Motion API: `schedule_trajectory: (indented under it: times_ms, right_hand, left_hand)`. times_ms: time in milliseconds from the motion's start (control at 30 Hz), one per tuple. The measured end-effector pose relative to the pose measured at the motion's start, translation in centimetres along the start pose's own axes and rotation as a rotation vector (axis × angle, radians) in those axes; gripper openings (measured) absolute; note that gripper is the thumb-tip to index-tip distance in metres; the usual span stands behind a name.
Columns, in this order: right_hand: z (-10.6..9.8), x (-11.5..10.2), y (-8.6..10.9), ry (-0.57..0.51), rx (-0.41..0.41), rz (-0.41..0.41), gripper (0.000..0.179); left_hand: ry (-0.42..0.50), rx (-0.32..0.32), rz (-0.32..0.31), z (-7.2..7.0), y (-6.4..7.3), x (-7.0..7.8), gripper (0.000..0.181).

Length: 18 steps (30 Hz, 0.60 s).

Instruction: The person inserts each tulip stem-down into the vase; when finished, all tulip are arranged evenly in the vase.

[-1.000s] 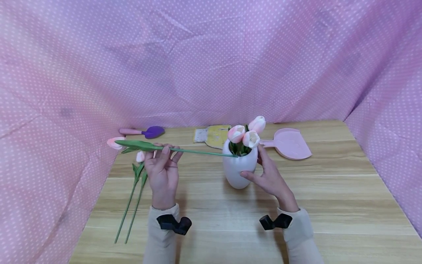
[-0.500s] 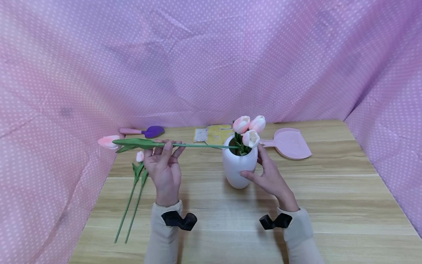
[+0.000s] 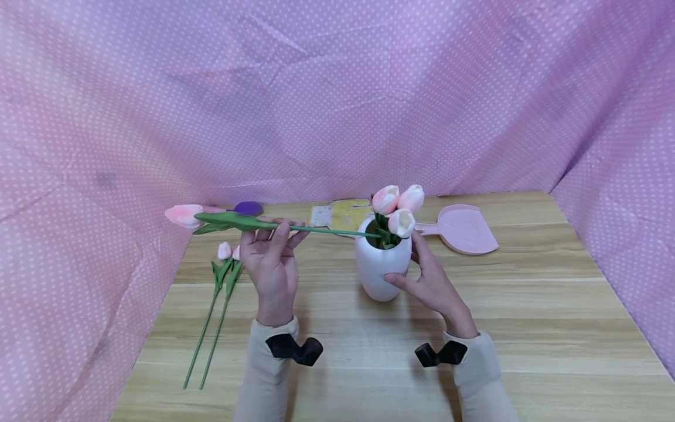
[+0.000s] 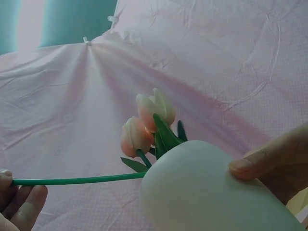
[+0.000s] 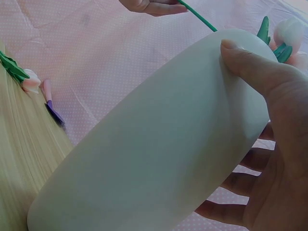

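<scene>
Pinched one pink tulip [image 3: 234, 221] by its stem in the left grip [image 3: 274, 275], bloom out leftward, stem tip at the mouth of the white vase [image 3: 382, 272]. Clasped the vase, upright on the table [image 3: 527, 328], in the right grip [image 3: 435, 287]. Saw three tulips [image 3: 386, 200] standing inside, two more tulips [image 3: 220, 271] lying near the left grip, a purple trowel [image 3: 248, 208] partly behind the pinched tulip, and a pink dustpan [image 3: 466, 230] beyond the right grip.
</scene>
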State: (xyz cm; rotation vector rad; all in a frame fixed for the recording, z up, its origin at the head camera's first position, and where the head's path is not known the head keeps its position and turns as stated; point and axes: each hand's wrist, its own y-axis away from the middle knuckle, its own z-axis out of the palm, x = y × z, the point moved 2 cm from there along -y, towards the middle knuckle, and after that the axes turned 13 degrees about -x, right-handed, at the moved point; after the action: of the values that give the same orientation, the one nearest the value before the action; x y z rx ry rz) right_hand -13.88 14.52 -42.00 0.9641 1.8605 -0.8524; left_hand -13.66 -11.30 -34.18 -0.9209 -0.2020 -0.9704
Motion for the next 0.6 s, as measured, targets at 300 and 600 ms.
schedule_trajectory:
  times_ms: [300,600]
  right_hand:
    - [0.0,0.0,0.0,-0.003,0.005,-0.006,0.092]
    - [-0.1,-0.1,0.0,-0.005,0.008,-0.008,0.091]
  left_hand:
    - [0.033,-0.019,-0.069,0.0,-0.7,-0.1,0.020]
    - [0.021,-0.025,-0.070,0.0,-1.2,-0.6,0.020]
